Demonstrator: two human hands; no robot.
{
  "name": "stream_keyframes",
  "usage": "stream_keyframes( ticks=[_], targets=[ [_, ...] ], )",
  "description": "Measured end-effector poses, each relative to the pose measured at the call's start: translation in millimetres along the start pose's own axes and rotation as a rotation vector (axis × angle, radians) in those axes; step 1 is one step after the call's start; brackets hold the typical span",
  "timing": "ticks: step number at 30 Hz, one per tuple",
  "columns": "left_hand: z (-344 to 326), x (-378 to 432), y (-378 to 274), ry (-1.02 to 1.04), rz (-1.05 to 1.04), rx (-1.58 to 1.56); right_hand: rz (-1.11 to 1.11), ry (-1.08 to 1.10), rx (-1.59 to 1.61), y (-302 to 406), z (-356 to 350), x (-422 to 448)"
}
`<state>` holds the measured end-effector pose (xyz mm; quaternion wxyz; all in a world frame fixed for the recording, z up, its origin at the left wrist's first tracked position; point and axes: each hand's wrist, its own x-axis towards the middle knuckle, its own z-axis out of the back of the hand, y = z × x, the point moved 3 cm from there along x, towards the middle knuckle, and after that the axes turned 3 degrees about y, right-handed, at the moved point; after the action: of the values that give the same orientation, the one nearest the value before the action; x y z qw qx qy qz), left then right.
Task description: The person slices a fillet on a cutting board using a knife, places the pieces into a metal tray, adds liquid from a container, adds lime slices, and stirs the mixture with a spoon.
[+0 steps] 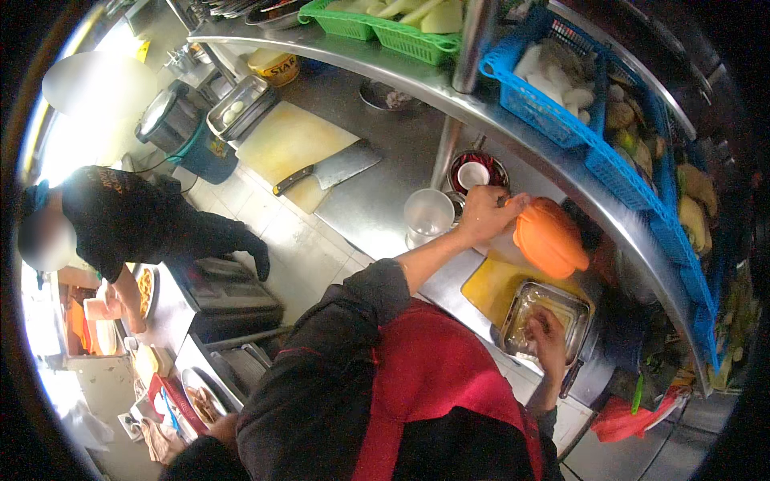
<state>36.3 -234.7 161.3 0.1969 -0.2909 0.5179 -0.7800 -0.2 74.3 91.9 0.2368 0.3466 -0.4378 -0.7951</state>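
My left hand (484,216) grips the rim of an orange plastic container (548,237), tilted over the steel counter. Below it, my right hand (548,341) is over a rectangular metal tray (585,318), its fingers curled; whether they hold anything is unclear. Pale, wet-looking contents (532,297) show in the tray, which overlaps a yellow cutting board (484,285). Beside the tray lies a dark handle (571,379). A clear plastic container (428,213) stands near my left wrist, with a white cup (473,175) in a bowl of red contents (496,171) behind it.
A cleaver (346,165) rests on a pale cutting board (295,135). The steel shelf (415,78) overhead carries green baskets (415,45) and blue baskets (541,114) of vegetables. At left, a co-worker (138,216) bends over another counter by a plate of food (145,291).
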Motion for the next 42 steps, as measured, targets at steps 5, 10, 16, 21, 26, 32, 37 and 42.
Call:
stream_keyframes(
  ticks=[5, 10, 16, 21, 26, 32, 37, 42],
  targets=[
    [-8.1, -0.1, 35.4, -0.233, 0.033, -0.115, 0.057, -0.022, 0.354, 70.6, -61.0, 42.5],
    [-22.2, -40.4, 43.6, -0.16, 0.007, -0.223, 0.118, -0.017, 0.519, 71.0, -78.2, 90.1],
    [-9.9, -73.4, 43.7, 0.406, 0.212, -0.184, 0.205, -0.042, 0.547, 41.5, -81.8, 119.5],
    [20.9, -86.6, 31.2, 0.375, -0.083, -0.078, 0.113, -0.133, 0.475, 61.9, -100.7, 115.8],
    [111.9, -110.3, 26.8, 0.917, -0.255, -0.208, 0.07, -0.282, 0.39, 71.4, -135.3, 98.5],
    [325.1, -100.7, 27.4, 0.951, -0.359, -0.325, -0.017, -0.415, 0.323, 109.9, -213.7, 102.2],
    [500.9, -53.3, 32.3, 0.692, -0.524, -0.392, -0.097, -0.401, 0.292, 148.0, -293.3, 139.6],
    [695.9, 24.4, 110.1, -0.244, -0.383, -0.275, -0.148, -0.329, 0.283, 176.2, -378.5, 213.1]
  ],
)
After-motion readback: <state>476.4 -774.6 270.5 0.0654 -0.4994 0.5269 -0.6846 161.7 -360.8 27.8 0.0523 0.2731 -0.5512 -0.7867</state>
